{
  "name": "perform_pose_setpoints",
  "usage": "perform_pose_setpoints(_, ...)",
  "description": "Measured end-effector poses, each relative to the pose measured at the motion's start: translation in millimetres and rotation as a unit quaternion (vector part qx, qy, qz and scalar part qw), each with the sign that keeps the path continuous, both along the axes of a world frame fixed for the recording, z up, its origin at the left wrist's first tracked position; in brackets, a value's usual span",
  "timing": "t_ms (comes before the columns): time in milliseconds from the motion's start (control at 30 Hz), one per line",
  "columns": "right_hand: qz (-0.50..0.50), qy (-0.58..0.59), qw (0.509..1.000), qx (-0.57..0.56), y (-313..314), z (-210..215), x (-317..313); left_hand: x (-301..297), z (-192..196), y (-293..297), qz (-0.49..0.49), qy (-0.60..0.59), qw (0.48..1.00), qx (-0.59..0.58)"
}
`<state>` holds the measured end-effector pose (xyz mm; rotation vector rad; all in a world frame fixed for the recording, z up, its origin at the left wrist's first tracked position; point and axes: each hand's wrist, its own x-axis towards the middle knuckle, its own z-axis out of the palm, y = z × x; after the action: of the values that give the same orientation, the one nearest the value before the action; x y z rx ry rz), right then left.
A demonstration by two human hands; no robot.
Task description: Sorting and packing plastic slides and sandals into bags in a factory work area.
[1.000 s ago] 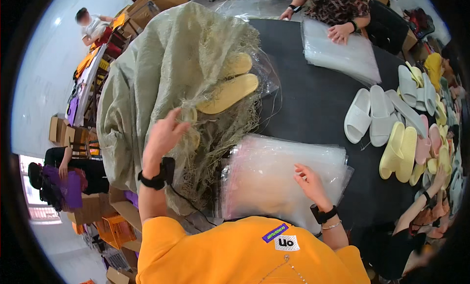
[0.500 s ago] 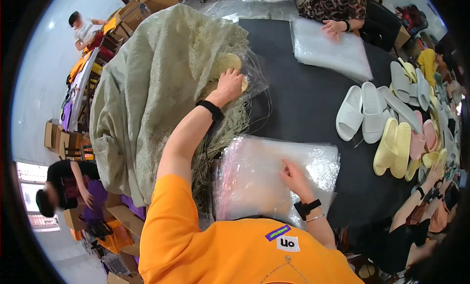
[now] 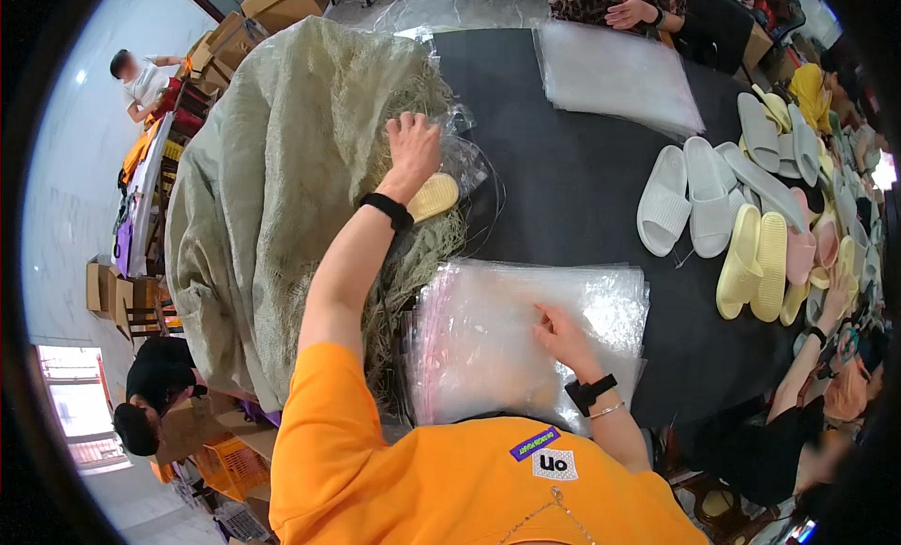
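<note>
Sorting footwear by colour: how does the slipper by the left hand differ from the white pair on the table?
The yellow slipper is single, lying partly in clear plastic on the woven sack, beside the left hand. The white pair is unwrapped, two side by side on the bare black table, away from either hand. Both look like soft slide slippers.

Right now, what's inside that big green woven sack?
At the woven sack's frayed mouth, a yellow slipper in clear plastic shows beside the left hand. Anything deeper is hidden by the fabric.
</note>
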<state>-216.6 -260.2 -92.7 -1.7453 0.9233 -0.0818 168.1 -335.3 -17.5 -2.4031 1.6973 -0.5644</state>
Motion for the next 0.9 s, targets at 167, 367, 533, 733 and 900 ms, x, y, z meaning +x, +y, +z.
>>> perform_pose_setpoints(167,-0.008,0.006,0.999,-0.042,5.7,-1.3,-0.5,-5.6,75.6,51.6,-0.061,0.168,0.973,-0.146)
perform_pose_setpoints(367,-0.011,-0.031,0.998,-0.051,13.2,-6.2,-0.7,-32.2,181.2,125.0,-0.108,0.560,0.767,-0.294)
perform_pose_setpoints(533,-0.053,-0.156,0.951,0.261,26.4,19.8,17.0,-84.4,214.0,144.8,-0.267,0.686,0.583,-0.344)
perform_pose_setpoints(733,-0.096,-0.336,0.679,0.646,38.7,52.0,40.8,-149.0,189.8,135.4,-0.223,0.775,0.491,-0.329)
perform_pose_setpoints(900,-0.128,-0.329,0.712,0.607,30.6,61.3,44.6,-184.5,182.5,170.2,-0.245,0.477,0.789,-0.300)
